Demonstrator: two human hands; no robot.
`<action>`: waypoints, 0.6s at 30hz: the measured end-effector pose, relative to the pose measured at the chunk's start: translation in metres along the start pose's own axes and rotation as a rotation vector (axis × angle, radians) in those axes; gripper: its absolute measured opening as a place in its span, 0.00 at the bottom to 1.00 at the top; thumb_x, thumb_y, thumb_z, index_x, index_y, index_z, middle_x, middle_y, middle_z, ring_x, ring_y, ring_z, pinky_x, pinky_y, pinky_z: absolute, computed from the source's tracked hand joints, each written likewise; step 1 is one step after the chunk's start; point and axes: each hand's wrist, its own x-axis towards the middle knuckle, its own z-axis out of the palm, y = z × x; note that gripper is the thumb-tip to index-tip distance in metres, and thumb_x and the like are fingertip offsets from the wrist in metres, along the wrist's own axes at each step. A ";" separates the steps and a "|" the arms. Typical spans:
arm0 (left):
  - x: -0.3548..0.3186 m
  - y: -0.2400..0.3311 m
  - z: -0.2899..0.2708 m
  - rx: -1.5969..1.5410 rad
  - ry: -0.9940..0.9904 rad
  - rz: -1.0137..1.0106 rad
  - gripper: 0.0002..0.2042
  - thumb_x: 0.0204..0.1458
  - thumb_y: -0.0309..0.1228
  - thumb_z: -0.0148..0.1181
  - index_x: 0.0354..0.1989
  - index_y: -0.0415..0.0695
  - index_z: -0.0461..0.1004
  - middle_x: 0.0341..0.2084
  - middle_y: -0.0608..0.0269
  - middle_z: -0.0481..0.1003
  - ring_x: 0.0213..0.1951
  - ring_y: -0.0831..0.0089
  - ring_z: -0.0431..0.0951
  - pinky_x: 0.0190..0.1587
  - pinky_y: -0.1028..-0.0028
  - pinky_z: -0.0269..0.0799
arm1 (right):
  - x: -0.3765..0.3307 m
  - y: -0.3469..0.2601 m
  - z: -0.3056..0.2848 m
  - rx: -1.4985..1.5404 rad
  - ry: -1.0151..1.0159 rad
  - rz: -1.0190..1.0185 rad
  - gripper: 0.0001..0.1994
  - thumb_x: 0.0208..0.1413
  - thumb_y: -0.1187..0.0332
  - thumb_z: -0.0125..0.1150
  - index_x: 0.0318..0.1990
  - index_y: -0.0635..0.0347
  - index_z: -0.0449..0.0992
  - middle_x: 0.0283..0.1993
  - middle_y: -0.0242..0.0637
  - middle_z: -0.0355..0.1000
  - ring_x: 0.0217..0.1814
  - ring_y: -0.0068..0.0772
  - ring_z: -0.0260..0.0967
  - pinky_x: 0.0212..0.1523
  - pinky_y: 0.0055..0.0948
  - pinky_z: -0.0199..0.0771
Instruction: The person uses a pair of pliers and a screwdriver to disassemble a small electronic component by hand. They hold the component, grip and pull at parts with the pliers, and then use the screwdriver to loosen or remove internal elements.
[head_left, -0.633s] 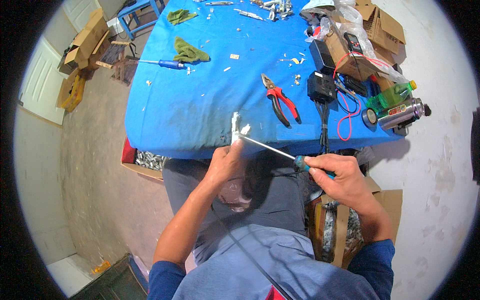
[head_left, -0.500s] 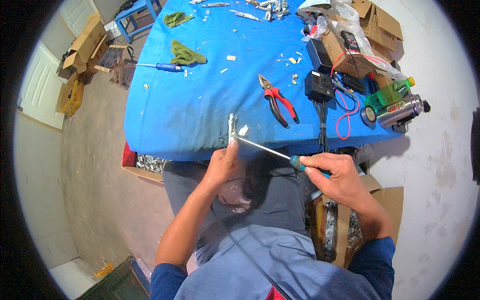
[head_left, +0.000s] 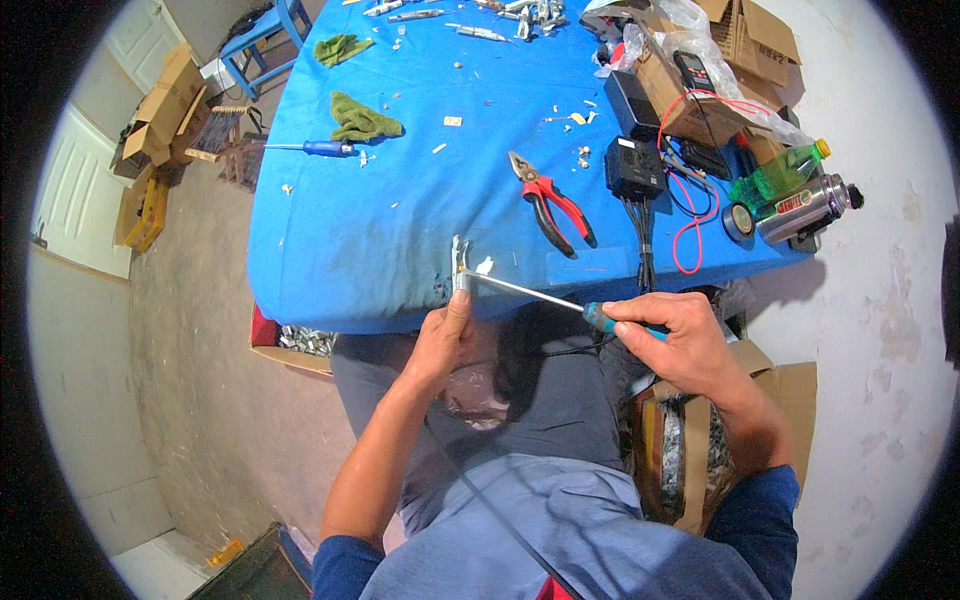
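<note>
My left hand (head_left: 442, 338) grips the lower end of a slim silvery metal piece (head_left: 459, 262) at the near edge of the blue-covered table. In my right hand (head_left: 680, 338) is a screwdriver (head_left: 596, 317) with a blue-green handle. Its long shaft points left, and the tip touches or nearly touches the metal piece; the exact contact is too small to tell. A small white scrap (head_left: 485, 266) lies just right of the tip. Beyond it rest pliers (head_left: 549, 200) with red and black handles, jaws toward the far side.
Across the blue table (head_left: 330, 230) lie a second screwdriver (head_left: 328, 148), green cloths (head_left: 364, 118) and several metal pieces (head_left: 535, 16). At right are a black adapter (head_left: 635, 168) with cables, a green bottle (head_left: 785, 172) and a steel flask (head_left: 803, 212). A box of metal parts (head_left: 305, 340) stands below the left edge.
The view has shifted slightly. Both hands keep their holds, and the screwdriver tip stays at the metal piece, which now stands a little more upright.
</note>
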 end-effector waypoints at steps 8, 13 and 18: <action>-0.002 0.000 -0.002 0.030 0.021 -0.012 0.30 0.57 0.64 0.43 0.17 0.50 0.57 0.13 0.74 0.55 0.16 0.81 0.51 0.19 0.76 0.45 | 0.015 0.001 -0.001 -0.004 -0.089 -0.003 0.10 0.51 0.72 0.62 0.42 0.62 0.81 0.37 0.45 0.79 0.37 0.36 0.78 0.40 0.29 0.76; -0.001 0.000 0.002 0.019 0.021 0.001 0.30 0.58 0.64 0.42 0.17 0.51 0.57 0.13 0.74 0.55 0.16 0.81 0.51 0.19 0.76 0.45 | 0.021 0.022 -0.005 0.110 -0.121 0.113 0.11 0.52 0.71 0.63 0.44 0.62 0.81 0.36 0.39 0.80 0.34 0.24 0.76 0.37 0.26 0.74; -0.001 0.000 0.005 -0.032 0.025 0.001 0.29 0.58 0.63 0.43 0.16 0.51 0.54 0.12 0.75 0.52 0.15 0.81 0.50 0.18 0.75 0.44 | 0.026 0.025 -0.008 0.247 -0.184 0.342 0.11 0.54 0.70 0.62 0.44 0.61 0.81 0.29 0.32 0.77 0.24 0.16 0.68 0.26 0.21 0.69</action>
